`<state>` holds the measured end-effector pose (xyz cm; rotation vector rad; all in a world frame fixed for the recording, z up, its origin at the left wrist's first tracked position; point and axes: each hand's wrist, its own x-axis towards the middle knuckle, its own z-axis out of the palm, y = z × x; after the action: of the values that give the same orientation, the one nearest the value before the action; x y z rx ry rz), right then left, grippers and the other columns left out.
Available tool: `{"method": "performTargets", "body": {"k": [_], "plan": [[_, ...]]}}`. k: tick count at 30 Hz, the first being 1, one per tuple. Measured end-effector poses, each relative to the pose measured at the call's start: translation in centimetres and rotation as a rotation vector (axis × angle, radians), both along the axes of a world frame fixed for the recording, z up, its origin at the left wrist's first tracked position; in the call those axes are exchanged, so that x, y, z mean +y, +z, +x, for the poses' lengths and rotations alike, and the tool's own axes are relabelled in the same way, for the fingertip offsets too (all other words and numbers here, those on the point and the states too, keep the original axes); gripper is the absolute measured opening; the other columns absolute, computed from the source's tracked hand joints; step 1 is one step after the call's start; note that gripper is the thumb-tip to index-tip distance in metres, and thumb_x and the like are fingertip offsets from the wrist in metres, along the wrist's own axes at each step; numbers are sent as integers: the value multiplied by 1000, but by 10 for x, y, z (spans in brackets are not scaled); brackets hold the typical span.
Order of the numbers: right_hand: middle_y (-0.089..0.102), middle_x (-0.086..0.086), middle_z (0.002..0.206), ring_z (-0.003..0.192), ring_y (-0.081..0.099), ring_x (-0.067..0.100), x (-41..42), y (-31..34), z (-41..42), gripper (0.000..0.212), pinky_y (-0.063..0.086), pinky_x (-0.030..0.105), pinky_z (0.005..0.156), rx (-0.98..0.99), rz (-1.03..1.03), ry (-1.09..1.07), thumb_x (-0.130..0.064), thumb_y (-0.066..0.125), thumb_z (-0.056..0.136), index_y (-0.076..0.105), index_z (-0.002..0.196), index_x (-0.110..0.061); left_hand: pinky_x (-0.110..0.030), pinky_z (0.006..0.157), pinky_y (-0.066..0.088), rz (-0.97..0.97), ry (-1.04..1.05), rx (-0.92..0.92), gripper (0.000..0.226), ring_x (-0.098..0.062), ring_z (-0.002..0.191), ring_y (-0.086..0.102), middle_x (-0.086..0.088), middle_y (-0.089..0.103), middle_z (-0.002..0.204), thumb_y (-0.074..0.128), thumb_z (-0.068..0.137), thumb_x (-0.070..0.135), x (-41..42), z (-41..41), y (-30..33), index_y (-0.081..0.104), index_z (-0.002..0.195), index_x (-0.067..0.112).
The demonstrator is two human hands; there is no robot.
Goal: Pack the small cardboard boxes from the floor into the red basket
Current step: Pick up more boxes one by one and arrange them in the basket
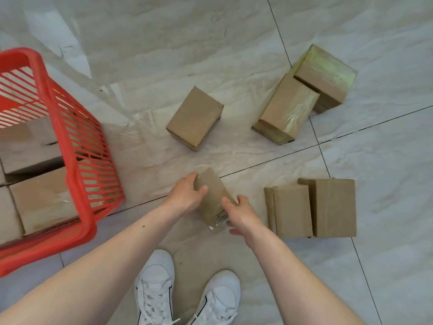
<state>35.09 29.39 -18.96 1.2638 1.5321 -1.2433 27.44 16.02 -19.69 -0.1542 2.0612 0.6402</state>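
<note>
Now we lift one small box from the tiles.
Our left hand (pixel 187 195) and right hand (pixel 241 214) clasp the box (pixel 212 195); red basket (pixel 82 146) sits left of it.

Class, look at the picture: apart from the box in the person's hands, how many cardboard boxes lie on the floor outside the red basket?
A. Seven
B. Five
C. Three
B: one lone box sits mid-floor, two leaning boxes lie at the upper right, and two side-by-side boxes lie at the lower right.
</note>
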Motion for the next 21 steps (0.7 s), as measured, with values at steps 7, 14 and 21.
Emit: {"method": "performTargets", "body": {"k": [7, 14, 21], "plan": [[57, 7, 136, 117, 62, 30, 5, 46, -4, 63, 53, 43, 95, 36, 50, -30, -44, 49, 98, 29, 152, -19, -38, 106, 41, 98, 87, 17, 48, -29, 123, 53, -12, 55, 135, 55, 94, 28, 1, 2, 51, 46, 140, 16], [64, -3, 102, 102, 65, 27, -1, 159, -14, 55, 54, 42, 91, 142, 176, -37, -41, 59, 93, 41, 141, -19, -38, 105, 41, 163, 134, 110, 43, -25, 122, 52, -10, 54, 133, 55, 93, 25, -4, -8, 170, 49, 136, 18], [65, -2, 109, 107, 62, 24, -22, 276, -36, 50, 49, 36, 91, 248, 249, 12, -41, 62, 90, 45, 134, -23, -31, 96, 38, 171, 151, 244, 41, -20, 118, 50, -5, 50, 128, 57, 91, 24, -25, -24, 283, 49, 131, 20]]}}
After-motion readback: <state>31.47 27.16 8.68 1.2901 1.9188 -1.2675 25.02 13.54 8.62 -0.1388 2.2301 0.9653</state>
